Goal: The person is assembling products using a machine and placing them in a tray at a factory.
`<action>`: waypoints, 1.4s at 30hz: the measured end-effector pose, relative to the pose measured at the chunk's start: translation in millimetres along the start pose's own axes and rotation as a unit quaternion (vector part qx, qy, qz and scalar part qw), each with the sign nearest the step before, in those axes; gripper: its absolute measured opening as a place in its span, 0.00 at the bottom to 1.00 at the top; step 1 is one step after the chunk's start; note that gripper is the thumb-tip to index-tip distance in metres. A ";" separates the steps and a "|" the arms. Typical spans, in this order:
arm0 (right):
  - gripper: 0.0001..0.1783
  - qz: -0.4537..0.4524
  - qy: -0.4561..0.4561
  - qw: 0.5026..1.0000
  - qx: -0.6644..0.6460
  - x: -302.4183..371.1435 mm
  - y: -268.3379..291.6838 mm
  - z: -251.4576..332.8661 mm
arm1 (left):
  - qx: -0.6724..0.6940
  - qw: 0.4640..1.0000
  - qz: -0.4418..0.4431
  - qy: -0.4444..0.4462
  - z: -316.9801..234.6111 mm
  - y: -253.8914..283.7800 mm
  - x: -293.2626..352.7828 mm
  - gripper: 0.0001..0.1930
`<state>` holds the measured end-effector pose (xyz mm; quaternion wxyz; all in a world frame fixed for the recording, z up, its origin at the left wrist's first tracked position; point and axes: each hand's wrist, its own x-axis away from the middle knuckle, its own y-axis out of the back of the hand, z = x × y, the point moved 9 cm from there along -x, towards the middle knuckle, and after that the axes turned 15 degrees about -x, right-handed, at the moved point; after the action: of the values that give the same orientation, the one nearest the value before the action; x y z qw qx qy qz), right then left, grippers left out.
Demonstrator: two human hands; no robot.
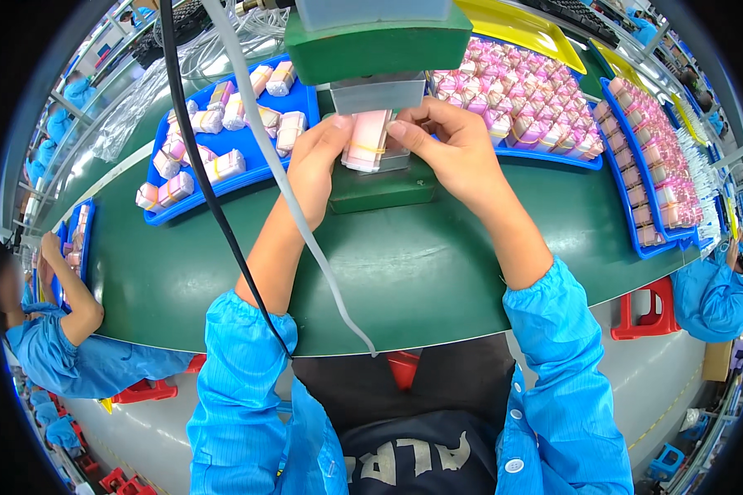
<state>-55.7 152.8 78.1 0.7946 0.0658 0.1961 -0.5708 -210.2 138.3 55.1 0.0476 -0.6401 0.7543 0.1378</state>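
A small stack of pale pink and white slips (366, 140), with a yellow band around its lower part, is between my hands at the middle of the bench. My left hand (314, 172) is closed on its left side, thumb along the edge. From the right, my right hand (458, 148) pinches the stack's upper right edge between thumb and curled fingers. Just beneath is the green base (384, 196) of a bench device; its green upper block (380, 54) and a clear plastic part (377, 95) stand behind the stack. Some fingertips are hidden.
A blue tray (260, 169) of loose banded bundles lies left. At right, another blue tray (553, 158) is packed with pink bundles, and stacked trays (656, 235) stand beyond. Black (198, 157) and grey cables (293, 194) hang across my left forearm. A co-worker (66, 346) sits at left.
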 end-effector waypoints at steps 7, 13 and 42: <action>0.08 -0.043 0.184 0.952 0.242 -2.5 21.9 43.1 | -0.048 0.999 0.011 -0.018 -5.2 13.8 -4.4 0.21; 0.25 -0.038 0.129 0.857 0.497 -0.6 54.4 22.1 | -0.469 0.787 -0.376 -0.137 -48.2 105.3 6.7 0.31; 0.26 0.013 -0.004 0.998 -0.068 -1.9 -3.2 -6.6 | -0.235 0.962 -0.081 -0.114 -22.6 4.1 -1.9 0.18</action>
<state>-60.7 155.6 73.1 0.8053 0.0117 0.2303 -0.5462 -211.5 134.6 77.7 -0.0070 -0.6721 0.6361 0.3789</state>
